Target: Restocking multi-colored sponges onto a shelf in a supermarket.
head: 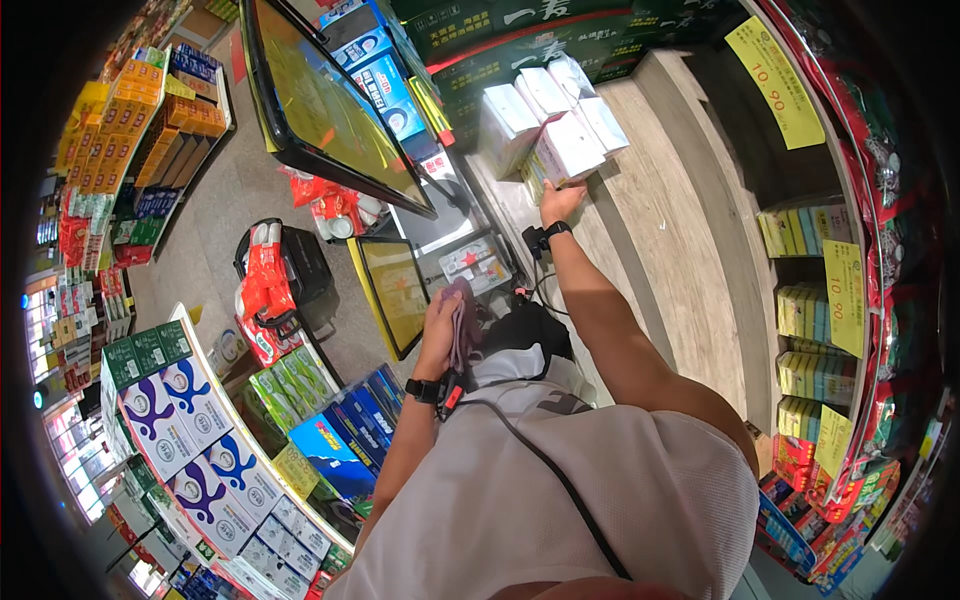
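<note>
My left hand (439,330) grips a bunched purple cloth (466,319) in front of my body, beside a small yellow-lit screen (390,292). Stretched forward, my right hand (562,202) is on the near end of a white-topped paper pack (571,146), with fingers curled against it. Part of that grip is hidden by the hand itself. Several similar white-topped packs (544,91) stand close together behind and beside it on a wood-grain shelf surface (660,225). Each wrist wears a black strapped device.
A large monitor (337,112) stands left of the packs. Below it, a clear tray (474,262) holds small packets. Dark green cartons (517,37) form the back. Yellow-green packs (814,315) line the right shelf. A black basket (304,262) with red packages is at left. Cables hang near both wrists.
</note>
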`<state>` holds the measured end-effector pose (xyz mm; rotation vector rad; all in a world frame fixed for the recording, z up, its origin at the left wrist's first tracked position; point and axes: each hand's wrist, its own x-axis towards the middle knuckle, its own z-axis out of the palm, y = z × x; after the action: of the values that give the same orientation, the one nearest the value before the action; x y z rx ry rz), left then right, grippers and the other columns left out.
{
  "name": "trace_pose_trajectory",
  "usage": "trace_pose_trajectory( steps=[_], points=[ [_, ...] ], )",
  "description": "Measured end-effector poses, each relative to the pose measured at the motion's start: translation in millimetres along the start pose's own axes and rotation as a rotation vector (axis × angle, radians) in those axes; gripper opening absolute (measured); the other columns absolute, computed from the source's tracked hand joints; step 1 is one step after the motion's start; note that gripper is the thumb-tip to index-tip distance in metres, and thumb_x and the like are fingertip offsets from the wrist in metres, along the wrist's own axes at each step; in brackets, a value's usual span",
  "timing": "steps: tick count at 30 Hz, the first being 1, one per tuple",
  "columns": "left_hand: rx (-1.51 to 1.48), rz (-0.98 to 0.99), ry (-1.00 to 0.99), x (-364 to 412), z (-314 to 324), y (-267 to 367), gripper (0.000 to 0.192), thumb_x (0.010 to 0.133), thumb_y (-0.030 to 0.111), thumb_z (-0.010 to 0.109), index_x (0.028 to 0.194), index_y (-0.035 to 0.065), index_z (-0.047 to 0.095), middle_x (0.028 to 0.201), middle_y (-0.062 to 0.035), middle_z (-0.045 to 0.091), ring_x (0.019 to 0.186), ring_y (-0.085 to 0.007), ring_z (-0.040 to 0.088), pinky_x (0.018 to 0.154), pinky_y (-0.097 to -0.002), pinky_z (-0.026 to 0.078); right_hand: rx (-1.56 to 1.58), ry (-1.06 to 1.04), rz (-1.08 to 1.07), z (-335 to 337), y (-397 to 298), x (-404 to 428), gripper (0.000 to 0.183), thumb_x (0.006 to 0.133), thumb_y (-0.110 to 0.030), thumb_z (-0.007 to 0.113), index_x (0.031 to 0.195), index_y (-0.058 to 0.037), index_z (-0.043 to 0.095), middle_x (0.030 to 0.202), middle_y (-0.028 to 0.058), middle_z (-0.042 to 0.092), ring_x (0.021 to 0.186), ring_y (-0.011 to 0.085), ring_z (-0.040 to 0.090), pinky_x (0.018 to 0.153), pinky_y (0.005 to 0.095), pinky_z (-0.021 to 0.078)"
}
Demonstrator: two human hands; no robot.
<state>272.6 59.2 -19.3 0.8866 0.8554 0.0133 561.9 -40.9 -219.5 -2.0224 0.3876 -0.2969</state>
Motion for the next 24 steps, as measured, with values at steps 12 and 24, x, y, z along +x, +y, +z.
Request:
trace_pose_trajectory(
  steps=[12,24],
  points=[
    [-0.007,-0.001,-0.013,-2.1,-6.4,-1.1,0.022,0.098,0.021,0.052,0.113,0.0052,0.054,0.088,-0.0032,0.062,0.073,-0.0111,0.062,0.060,-0.0243,0.051,0.282,0.049,0.194,17.7,7.8,9.6,0.074,0.061,0.001,0.082,0.120,0.0056,0.038,0.114,0.0218,0.051,0.110,0.0364,0.052,0.098,0.0412,0.0406],
    [0.008,-0.014,-0.133,5.2,8.4,0.7,0.026,0.097,0.022,0.053,0.116,0.0044,0.053,0.091,-0.0050,0.061,0.074,-0.0125,0.062,0.063,-0.0251,0.052,-0.031,-0.102,0.176,-9.3,43.9,18.4,0.087,0.062,-0.007,0.086,0.129,0.0064,0.032,0.122,0.0225,0.048,0.111,0.0354,0.054,0.087,0.0446,0.0501]
  ],
)
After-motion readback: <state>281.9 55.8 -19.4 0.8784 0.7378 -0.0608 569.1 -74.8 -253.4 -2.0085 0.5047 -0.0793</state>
